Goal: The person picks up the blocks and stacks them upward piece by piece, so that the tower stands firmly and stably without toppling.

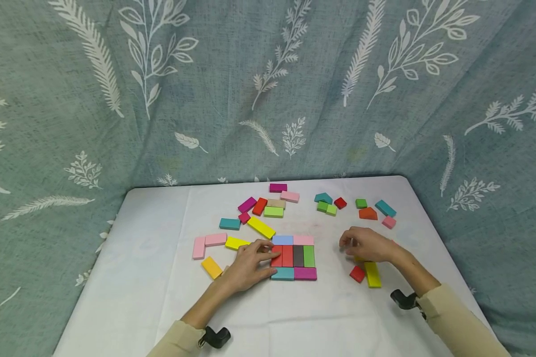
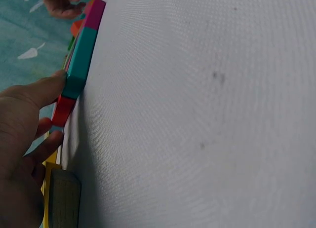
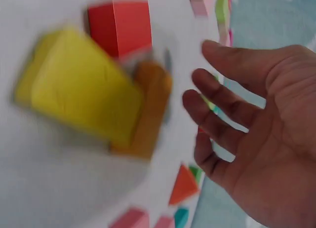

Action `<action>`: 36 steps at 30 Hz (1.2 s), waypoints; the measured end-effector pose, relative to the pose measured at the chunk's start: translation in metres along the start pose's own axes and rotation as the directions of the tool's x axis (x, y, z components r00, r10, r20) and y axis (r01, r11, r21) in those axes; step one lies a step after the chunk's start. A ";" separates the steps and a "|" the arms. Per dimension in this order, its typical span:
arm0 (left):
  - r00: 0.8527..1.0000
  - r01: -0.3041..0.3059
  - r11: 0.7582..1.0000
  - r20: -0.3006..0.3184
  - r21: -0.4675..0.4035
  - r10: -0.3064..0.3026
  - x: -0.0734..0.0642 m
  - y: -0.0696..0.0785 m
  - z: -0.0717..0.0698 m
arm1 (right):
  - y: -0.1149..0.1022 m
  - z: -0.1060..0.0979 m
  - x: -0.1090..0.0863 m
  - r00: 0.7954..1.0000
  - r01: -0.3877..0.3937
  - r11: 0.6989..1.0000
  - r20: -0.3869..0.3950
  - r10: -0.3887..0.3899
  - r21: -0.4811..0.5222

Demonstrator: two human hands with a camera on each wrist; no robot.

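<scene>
A flat rectangle of wooden blocks lies mid-table in the head view: a light blue [image 1: 283, 240] and a pink block [image 1: 303, 240] at the back, two red blocks, a dark grey [image 1: 298, 256] and a green block [image 1: 309, 256] in the middle, a teal [image 1: 283, 274] and a magenta block [image 1: 305, 274] in front. My left hand [image 1: 249, 265] rests at its left edge, thumb against the teal block and fingertips at the leftmost red block [image 2: 63, 111]. To the right, my right hand [image 1: 366, 244] hovers with loosely bent fingers, holding nothing, near a yellow block [image 1: 372, 275] and a red block [image 1: 357, 274].
Loose blocks lie left and behind the rectangle, among them a yellow block [image 1: 261, 227], a teal block [image 1: 230, 224] and a pink block [image 1: 198, 248]. More lie at the back right, including an orange block [image 1: 368, 213]. A patterned curtain [image 1: 223, 99] hangs behind the table.
</scene>
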State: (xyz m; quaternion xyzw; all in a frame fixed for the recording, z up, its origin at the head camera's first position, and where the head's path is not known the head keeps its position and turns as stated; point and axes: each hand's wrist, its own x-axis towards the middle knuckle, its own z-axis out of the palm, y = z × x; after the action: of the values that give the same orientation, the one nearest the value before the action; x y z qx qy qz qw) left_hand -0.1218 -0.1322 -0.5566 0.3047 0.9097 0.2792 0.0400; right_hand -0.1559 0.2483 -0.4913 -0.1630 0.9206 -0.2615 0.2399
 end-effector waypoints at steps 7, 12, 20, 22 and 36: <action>1.000 0.005 1.000 -0.004 -0.001 -0.005 0.000 0.002 0.000 | 0.025 -0.012 -0.011 0.993 -0.104 0.995 0.047 0.104 -0.008; 1.000 0.005 1.000 -0.005 -0.002 -0.005 -0.001 0.002 0.000 | 0.032 -0.010 -0.014 0.990 -0.114 0.993 0.087 0.111 0.021; 1.000 0.008 1.000 -0.004 -0.005 -0.008 -0.001 0.002 -0.001 | 0.035 -0.009 -0.015 0.992 -0.108 0.994 0.070 0.106 0.017; 1.000 0.007 1.000 -0.004 -0.005 -0.007 -0.001 0.002 -0.001 | 0.035 -0.009 -0.015 0.992 -0.104 0.994 0.071 0.102 0.025; 1.000 -0.003 1.000 -0.007 -0.024 0.003 -0.001 0.001 -0.001 | 0.027 -0.009 -0.005 0.999 0.020 0.975 0.024 -0.026 0.220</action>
State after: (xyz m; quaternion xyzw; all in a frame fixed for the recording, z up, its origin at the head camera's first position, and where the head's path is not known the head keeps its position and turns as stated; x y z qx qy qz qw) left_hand -0.1205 -0.1322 -0.5556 0.3046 0.9061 0.2910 0.0402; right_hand -0.1613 0.2757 -0.4978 -0.1497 0.8808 -0.3623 0.2656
